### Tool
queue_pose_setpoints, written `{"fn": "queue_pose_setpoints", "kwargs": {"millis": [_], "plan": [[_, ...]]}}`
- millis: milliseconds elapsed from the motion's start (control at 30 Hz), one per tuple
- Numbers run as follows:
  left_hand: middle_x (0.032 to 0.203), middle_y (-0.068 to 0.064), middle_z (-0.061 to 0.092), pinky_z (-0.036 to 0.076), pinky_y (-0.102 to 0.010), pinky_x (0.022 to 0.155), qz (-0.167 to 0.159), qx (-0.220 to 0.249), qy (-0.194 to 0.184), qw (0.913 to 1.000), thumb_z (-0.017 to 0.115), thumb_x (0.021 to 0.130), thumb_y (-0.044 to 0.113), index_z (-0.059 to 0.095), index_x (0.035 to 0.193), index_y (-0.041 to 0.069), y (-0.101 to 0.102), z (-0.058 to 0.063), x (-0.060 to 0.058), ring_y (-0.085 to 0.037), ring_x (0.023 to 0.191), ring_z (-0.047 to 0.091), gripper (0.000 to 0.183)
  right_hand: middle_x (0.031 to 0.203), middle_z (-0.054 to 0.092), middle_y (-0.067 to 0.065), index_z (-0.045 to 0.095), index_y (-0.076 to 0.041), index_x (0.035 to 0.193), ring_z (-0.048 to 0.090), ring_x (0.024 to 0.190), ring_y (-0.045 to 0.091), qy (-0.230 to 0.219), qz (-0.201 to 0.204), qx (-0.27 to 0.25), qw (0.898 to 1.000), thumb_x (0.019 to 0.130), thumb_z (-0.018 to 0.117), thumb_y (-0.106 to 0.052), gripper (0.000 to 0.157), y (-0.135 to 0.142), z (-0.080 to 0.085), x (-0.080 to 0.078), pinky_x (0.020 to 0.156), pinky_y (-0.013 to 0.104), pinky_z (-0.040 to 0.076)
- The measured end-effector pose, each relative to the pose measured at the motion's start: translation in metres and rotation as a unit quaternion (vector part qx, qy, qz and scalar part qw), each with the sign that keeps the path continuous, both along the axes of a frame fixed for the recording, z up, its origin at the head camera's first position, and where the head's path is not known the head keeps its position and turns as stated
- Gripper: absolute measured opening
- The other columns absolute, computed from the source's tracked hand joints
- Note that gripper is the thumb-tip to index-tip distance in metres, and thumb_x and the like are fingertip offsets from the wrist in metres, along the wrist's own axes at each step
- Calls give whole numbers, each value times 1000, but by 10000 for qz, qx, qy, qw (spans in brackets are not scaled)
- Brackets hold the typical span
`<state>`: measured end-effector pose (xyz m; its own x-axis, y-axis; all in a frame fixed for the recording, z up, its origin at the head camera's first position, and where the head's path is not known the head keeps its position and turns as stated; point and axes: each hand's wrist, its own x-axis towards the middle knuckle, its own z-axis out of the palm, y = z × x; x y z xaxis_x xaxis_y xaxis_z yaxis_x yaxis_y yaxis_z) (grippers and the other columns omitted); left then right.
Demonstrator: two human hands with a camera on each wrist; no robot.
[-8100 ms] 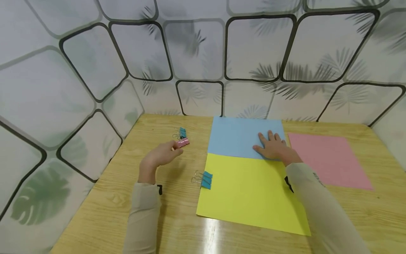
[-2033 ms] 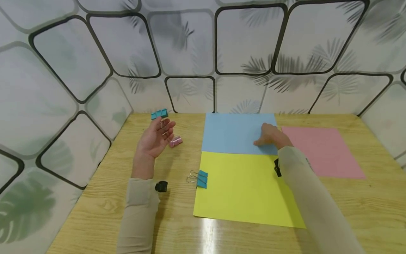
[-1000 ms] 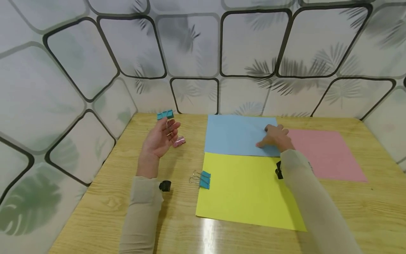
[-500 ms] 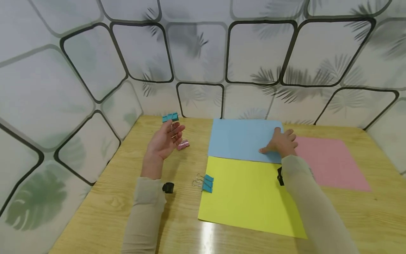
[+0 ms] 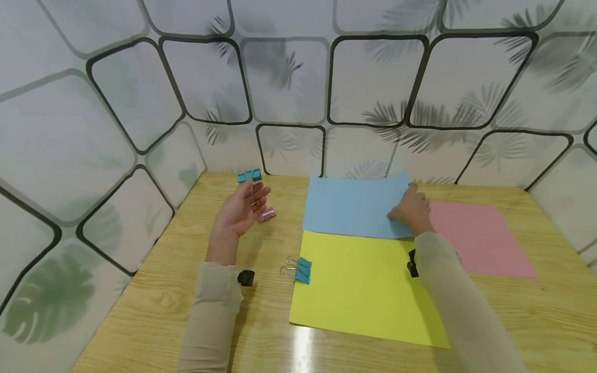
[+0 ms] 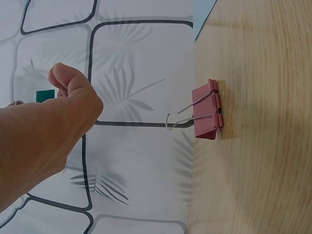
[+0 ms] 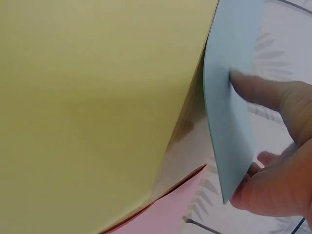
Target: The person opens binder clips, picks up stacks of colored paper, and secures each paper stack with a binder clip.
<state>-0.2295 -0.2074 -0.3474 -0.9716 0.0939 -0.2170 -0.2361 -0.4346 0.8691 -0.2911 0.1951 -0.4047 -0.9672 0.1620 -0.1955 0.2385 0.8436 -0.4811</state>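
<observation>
My left hand (image 5: 235, 212), palm turned up, pinches a teal binder clip (image 5: 249, 175) by its wire handles above the table's back left. In the left wrist view only a small teal corner of that clip shows past the fingers. A pink binder clip (image 6: 207, 111) stands on the table beside this hand. My right hand (image 5: 414, 210) grips the right edge of a light blue sheet (image 5: 350, 204), thumb on its face and the other fingers at its edge. That side curves up off the table in the right wrist view, while its left part lies flat.
A yellow sheet (image 5: 368, 290) lies in front of the blue one, with another teal binder clip (image 5: 303, 270) on its left edge. To the right is a pink sheet (image 5: 480, 238) on the wooden table (image 5: 154, 311). Patterned walls rise behind and at left.
The left hand has let go of the pink clip and lifted a teal one. The right hand, first spread flat on the blue sheet, has moved to its right edge and raised it.
</observation>
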Motion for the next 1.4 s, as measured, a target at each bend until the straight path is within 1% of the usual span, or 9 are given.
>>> {"fn": "queue_pose_setpoints", "kwargs": {"millis": [100, 300, 367, 600, 833, 900, 1100, 1200, 1400], "plan": [[107, -3, 61, 44, -22, 74, 28, -23, -5, 10000, 44, 107, 35, 52, 118, 6, 0, -1, 0, -12, 85, 51, 32, 130, 39, 48, -7, 14, 148, 45, 114, 58, 146, -266, -689, 9972, 87, 57, -11, 92, 8, -1, 1, 91, 60, 44], [103, 0, 61, 41, -20, 67, 31, -401, 195, 9990, 42, 108, 33, 52, 120, 6, 3, -3, 0, -9, 76, 45, 31, 132, 44, 45, 36, 25, 135, 52, 116, 55, 250, -264, -1739, 9841, 88, 49, -12, 61, 23, 1, 7, 92, 61, 48], [103, 0, 61, 40, -21, 68, 32, -831, 430, 9956, 40, 108, 32, 53, 121, 6, 4, -4, 0, -8, 75, 44, 31, 134, 45, 43, 39, 24, 135, 53, 117, 54, 215, -251, -1843, 9823, 91, 48, -16, 60, 27, 0, 6, 93, 61, 48], [108, -5, 57, 42, -25, 76, 414, -2288, 1159, 9657, 39, 109, 29, 51, 132, 0, 8, -9, 1, -14, 81, 41, 39, 142, 38, 42, 27, 21, 144, 47, 126, 53, 20, -333, -2227, 9743, 98, 46, -22, 66, 32, -1, 4, 100, 60, 44], [104, -11, 60, 37, -22, 63, 979, -2904, 1645, 9376, 43, 108, 25, 56, 118, 1, 9, -12, -1, -11, 71, 41, 29, 156, 19, 35, 9, 8, 155, 33, 139, 51, -420, -598, -2870, 9551, 101, 46, -31, 76, 37, 1, -2, 107, 61, 36], [102, -13, 60, 38, -22, 67, 1090, -3039, 1902, 9271, 44, 108, 23, 56, 117, -1, 10, -13, -2, -10, 75, 46, 29, 158, 17, 33, 7, 4, 156, 31, 140, 50, -474, -543, -3023, 9505, 102, 46, -33, 77, 41, 0, -2, 108, 61, 36], [103, -19, 62, 39, -31, 73, 1363, -3596, 2379, 8919, 48, 106, 22, 55, 117, -5, 13, -14, -1, -21, 88, 51, 30, 156, 23, 33, 10, -1, 158, 38, 136, 51, -205, -303, -3031, 9523, 103, 48, -38, 76, 48, 3, -3, 102, 62, 41], [105, -19, 62, 41, -32, 74, 1410, -3822, 2338, 8828, 49, 106, 22, 55, 117, -4, 16, -11, 0, -27, 91, 54, 29, 158, 17, 32, 5, -4, 158, 33, 137, 53, -75, -276, -3048, 9520, 103, 49, -41, 80, 53, 6, -3, 103, 64, 39], [106, -19, 61, 47, -38, 82, 1362, -4069, 2156, 8772, 48, 106, 23, 54, 119, -4, 18, -9, 3, -34, 98, 57, 30, 159, 15, 31, 4, -3, 158, 30, 139, 53, 117, -378, -3390, 9400, 102, 50, -42, 82, 61, 9, 1, 105, 65, 36]]}}
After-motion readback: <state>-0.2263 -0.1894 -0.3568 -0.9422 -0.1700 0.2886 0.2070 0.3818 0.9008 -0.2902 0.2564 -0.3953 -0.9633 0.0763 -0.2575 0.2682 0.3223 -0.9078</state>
